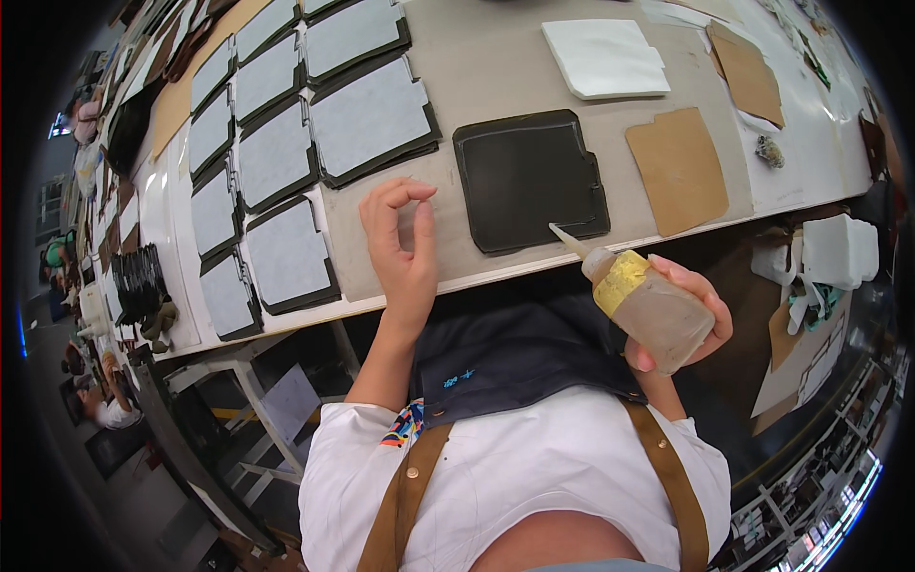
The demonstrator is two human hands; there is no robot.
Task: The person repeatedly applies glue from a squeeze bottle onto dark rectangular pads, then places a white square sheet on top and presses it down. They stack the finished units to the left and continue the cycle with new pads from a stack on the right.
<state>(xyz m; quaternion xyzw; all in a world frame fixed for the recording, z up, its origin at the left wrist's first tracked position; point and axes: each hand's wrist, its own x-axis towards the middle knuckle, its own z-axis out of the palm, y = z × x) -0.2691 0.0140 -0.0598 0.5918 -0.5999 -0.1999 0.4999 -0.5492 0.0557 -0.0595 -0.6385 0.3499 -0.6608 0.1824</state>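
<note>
A squeeze bottle [648, 310] with a yellow band and a long pale nozzle is in my right hand [701, 305], fingers wrapped round its body. The nozzle tip meets the near right edge of a black panel [529, 181] with a notched right side, which lies flat on the table in front of me. A shiny line runs along parts of the panel's border. My left hand [398, 234] hovers left of the panel, apart from it, fingers loosely curled with a gap between thumb and fingers and nothing held.
Rows of black panels with pale grey sheets [372, 119] cover the table's left. A stack of white sheets [605, 59] lies beyond the panel, a brown card [677, 172] to its right, another brown piece [746, 71] farther off. The table's near edge [515, 272] runs before my apron.
</note>
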